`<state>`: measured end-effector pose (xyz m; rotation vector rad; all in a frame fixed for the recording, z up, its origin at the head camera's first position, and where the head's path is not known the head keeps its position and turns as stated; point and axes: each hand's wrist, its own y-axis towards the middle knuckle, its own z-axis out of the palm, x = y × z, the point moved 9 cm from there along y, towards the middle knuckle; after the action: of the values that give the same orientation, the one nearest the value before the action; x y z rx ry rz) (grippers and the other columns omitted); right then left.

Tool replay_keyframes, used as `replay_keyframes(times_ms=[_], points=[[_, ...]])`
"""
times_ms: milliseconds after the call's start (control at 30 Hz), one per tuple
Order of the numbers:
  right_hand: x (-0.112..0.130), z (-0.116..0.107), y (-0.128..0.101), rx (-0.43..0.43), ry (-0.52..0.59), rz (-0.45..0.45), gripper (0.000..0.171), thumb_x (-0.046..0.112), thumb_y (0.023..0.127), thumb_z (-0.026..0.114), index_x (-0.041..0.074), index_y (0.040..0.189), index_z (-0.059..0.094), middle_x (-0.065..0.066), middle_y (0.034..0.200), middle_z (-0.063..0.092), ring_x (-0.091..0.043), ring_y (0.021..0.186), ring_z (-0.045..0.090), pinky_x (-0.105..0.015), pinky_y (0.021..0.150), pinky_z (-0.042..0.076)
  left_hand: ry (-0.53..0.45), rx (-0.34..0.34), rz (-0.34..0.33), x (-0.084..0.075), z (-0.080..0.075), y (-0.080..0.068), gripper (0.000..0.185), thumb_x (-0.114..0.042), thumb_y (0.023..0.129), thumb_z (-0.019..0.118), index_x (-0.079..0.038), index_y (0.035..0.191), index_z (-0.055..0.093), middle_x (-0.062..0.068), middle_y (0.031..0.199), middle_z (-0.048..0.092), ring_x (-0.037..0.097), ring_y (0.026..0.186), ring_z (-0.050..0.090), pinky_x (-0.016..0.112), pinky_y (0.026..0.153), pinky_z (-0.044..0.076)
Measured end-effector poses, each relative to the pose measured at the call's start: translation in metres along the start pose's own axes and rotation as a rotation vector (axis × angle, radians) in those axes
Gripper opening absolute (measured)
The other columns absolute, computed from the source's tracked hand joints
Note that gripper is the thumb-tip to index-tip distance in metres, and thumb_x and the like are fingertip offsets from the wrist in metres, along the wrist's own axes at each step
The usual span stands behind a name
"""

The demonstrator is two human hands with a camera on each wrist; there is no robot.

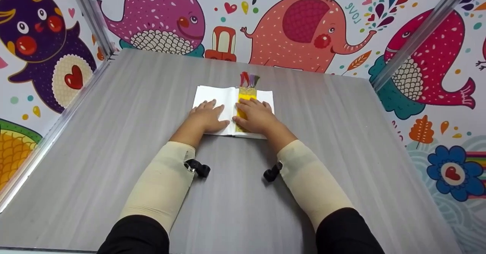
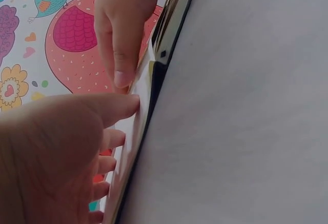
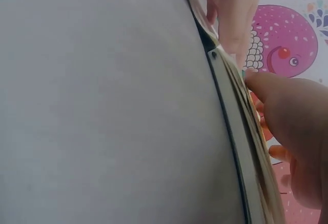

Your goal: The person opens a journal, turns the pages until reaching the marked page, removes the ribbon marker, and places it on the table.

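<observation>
A book (image 1: pixel 212 92) lies spread on the table with blank white pages showing. Along its right page, beside the fold, lies a yellow bookmark (image 1: pixel 247 92) with a patterned border; red, purple and green tassels (image 1: pixel 249 79) stick out past the book's far edge. My left hand (image 1: pixel 207 118) rests on the left page with fingers spread. The right hand (image 1: pixel 258 117) is laid over the bookmark and right page, fingers straight, covering much of both. In the right wrist view, the book's page edges (image 3: pixel 251 142) form a thicker stack under the right hand.
The grey table (image 1: pixel 235 197) reaches all around the book. Behind it stands a wall (image 1: pixel 228 14) printed with cartoon animals, with metal posts at the left and right corners. Small black cameras (image 1: pixel 197 168) are strapped to both forearms.
</observation>
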<state>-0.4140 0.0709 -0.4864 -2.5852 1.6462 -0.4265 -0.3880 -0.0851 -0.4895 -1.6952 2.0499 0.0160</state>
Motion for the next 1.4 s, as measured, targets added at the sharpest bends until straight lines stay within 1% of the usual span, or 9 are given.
replay_keyframes(times_ms=[367, 733, 867, 933, 1033, 1133, 1200, 1267, 1400], points=[[-0.024, 0.003, -0.016, 0.011, 0.017, 0.014, 0.075, 0.068, 0.104, 0.048, 0.033, 0.168, 0.036, 0.007, 0.179, 0.029, -0.029, 0.169, 0.020, -0.066, 0.135, 0.011, -0.009, -0.005, 0.004, 0.003, 0.000, -0.001, 0.079, -0.058, 0.104, 0.051, -0.021, 0.171, 0.030, 0.013, 0.182, 0.013, 0.042, 0.169, 0.008, 0.062, 0.136, 0.010], [-0.043, 0.001, -0.030, 0.001, 0.031, 0.005, 0.076, 0.067, 0.104, 0.049, 0.030, 0.169, 0.035, 0.004, 0.179, 0.029, -0.031, 0.169, 0.020, -0.063, 0.136, 0.011, -0.030, 0.002, 0.010, 0.003, -0.002, -0.005, 0.079, -0.058, 0.105, 0.050, -0.020, 0.171, 0.029, 0.013, 0.182, 0.012, 0.042, 0.169, 0.006, 0.063, 0.136, 0.008], [-0.048, -0.001, -0.032, -0.006, 0.081, 0.005, 0.069, 0.062, 0.107, 0.047, 0.030, 0.168, 0.038, 0.003, 0.178, 0.031, -0.030, 0.168, 0.021, -0.063, 0.136, 0.012, -0.034, 0.004, 0.017, 0.004, -0.001, -0.005, 0.080, -0.058, 0.105, 0.050, -0.021, 0.171, 0.028, 0.013, 0.182, 0.011, 0.042, 0.169, 0.005, 0.062, 0.136, 0.007], [-0.051, -0.005, -0.030, -0.037, 0.126, 0.042, 0.065, 0.059, 0.109, 0.047, 0.029, 0.167, 0.041, 0.003, 0.177, 0.033, -0.030, 0.167, 0.024, -0.061, 0.136, 0.015, -0.036, 0.003, 0.019, 0.004, -0.001, -0.005, 0.080, -0.058, 0.105, 0.050, -0.021, 0.172, 0.028, 0.012, 0.182, 0.011, 0.042, 0.169, 0.005, 0.062, 0.136, 0.007], [-0.059, -0.015, -0.025, -0.119, 0.196, 0.168, 0.063, 0.056, 0.109, 0.052, 0.027, 0.165, 0.045, -0.001, 0.174, 0.038, -0.031, 0.162, 0.034, -0.058, 0.135, 0.023, -0.043, 0.002, 0.019, 0.005, -0.001, -0.004, 0.079, -0.058, 0.105, 0.050, -0.021, 0.172, 0.027, 0.012, 0.183, 0.010, 0.042, 0.169, 0.004, 0.062, 0.136, 0.006], [-0.069, -0.022, -0.024, -0.190, 0.267, 0.329, 0.073, 0.059, 0.103, 0.062, 0.023, 0.164, 0.046, -0.007, 0.170, 0.041, -0.033, 0.155, 0.042, -0.054, 0.132, 0.033, -0.044, 0.002, 0.017, 0.005, 0.000, -0.003, 0.079, -0.057, 0.105, 0.050, -0.021, 0.172, 0.027, 0.012, 0.183, 0.009, 0.042, 0.169, 0.003, 0.062, 0.136, 0.006], [-0.073, -0.023, -0.023, -0.210, 0.298, 0.408, 0.082, 0.062, 0.099, 0.067, 0.020, 0.165, 0.044, -0.011, 0.168, 0.042, -0.033, 0.151, 0.045, -0.052, 0.130, 0.037, -0.043, 0.003, 0.015, 0.004, 0.000, -0.003, 0.079, -0.057, 0.106, 0.050, -0.021, 0.172, 0.027, 0.012, 0.183, 0.009, 0.042, 0.169, 0.003, 0.062, 0.136, 0.005], [-0.075, -0.023, -0.023, -0.210, 0.322, 0.458, 0.090, 0.063, 0.095, 0.072, 0.016, 0.165, 0.042, -0.014, 0.167, 0.041, -0.032, 0.147, 0.047, -0.051, 0.129, 0.039, -0.038, 0.004, 0.015, 0.003, 0.000, -0.003, 0.079, -0.057, 0.106, 0.049, -0.021, 0.172, 0.027, 0.012, 0.183, 0.009, 0.041, 0.169, 0.004, 0.062, 0.136, 0.006], [-0.079, -0.021, -0.022, -0.202, 0.327, 0.494, 0.097, 0.060, 0.092, 0.078, 0.009, 0.164, 0.040, -0.017, 0.160, 0.044, -0.031, 0.135, 0.052, -0.046, 0.126, 0.044, -0.038, 0.006, 0.019, 0.000, 0.000, -0.003, 0.079, -0.058, 0.105, 0.050, -0.021, 0.172, 0.027, 0.012, 0.183, 0.010, 0.041, 0.169, 0.004, 0.062, 0.137, 0.006]])
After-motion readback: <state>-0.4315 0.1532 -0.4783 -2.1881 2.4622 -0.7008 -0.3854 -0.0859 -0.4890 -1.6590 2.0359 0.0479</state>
